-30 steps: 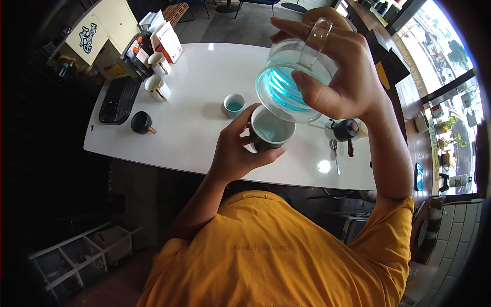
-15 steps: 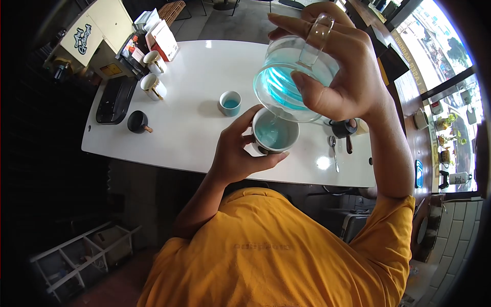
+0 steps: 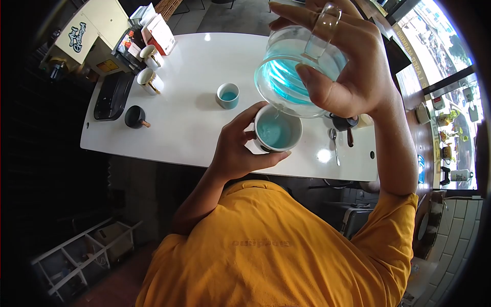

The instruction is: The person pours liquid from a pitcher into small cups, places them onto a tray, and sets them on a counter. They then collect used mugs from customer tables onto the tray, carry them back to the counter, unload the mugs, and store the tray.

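Note:
My right hand [image 3: 358, 77] is closed around the handle of a clear glass pitcher [image 3: 286, 84] holding bright blue liquid. The pitcher is tilted, its rim just above a white cup [image 3: 279, 132], and a thin stream seems to run from the rim into it. Wrapped round the cup's side, my left hand [image 3: 238, 148] holds it over the table near the front edge. Pale blue liquid covers the cup's bottom. A smaller white cup [image 3: 228, 96] with blue liquid stands on the table beyond my left hand.
On the white table [image 3: 189, 66] stand two white mugs [image 3: 150, 81] and a small dark pot with a wooden handle [image 3: 135, 117] at left. A spoon [image 3: 334, 146] and another dark pot [image 3: 343, 123] lie at right. A black tray-like item [image 3: 112, 95] sits at the left edge.
The liquid in the held cup looks a little higher. Both hands keep their grips, and the pitcher stays tilted. The view has shifted slightly, so the table appears higher.

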`<state>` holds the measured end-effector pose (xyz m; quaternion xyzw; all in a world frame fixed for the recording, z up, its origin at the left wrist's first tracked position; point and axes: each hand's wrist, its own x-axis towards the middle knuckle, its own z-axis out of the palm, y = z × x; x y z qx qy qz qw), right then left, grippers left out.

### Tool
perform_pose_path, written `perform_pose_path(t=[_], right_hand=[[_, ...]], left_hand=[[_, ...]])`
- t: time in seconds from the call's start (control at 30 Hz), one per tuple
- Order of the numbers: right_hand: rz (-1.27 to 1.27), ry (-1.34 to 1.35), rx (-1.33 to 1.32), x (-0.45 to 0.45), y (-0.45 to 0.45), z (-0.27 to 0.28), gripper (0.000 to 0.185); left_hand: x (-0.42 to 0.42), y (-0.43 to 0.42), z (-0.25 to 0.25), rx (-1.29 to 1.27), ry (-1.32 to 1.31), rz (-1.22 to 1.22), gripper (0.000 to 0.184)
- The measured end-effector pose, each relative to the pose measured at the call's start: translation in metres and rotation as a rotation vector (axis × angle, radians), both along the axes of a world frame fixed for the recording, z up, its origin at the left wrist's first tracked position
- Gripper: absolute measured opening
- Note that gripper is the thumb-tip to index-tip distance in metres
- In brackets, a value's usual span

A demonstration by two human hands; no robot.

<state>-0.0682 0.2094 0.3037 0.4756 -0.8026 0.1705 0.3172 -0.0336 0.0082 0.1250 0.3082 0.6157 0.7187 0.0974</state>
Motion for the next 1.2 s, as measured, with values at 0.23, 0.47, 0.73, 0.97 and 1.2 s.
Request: perform_pose_path(t=[0.23,0.47,0.73,0.97,1.2], right_hand=[[0.019,0.035,-0.040,0.004,-0.006,0.003,0.054],[0.051,0.135,0.072,-0.014,0.006,-0.005,0.051],[0.014,0.071,0.033,-0.007,0.005,-0.001,0.053],[-0.030,0.047,0.060,-0.006,0.007,0.000,0.054],[-0.011,0.081,0.079,-0.008,0.010,0.000,0.055]], left_hand=[[-0.002,0.002,0.002,-0.019,0.004,0.021,0.082],[-0.003,0.004,0.003,-0.033,-0.025,0.031,0.081],[-0.004,0.007,0.000,-0.018,-0.034,0.050,0.080],[-0.006,0.009,0.002,-0.025,-0.065,0.066,0.080],[-0.010,0.012,-0.002,0.029,-0.094,0.060,0.079]])
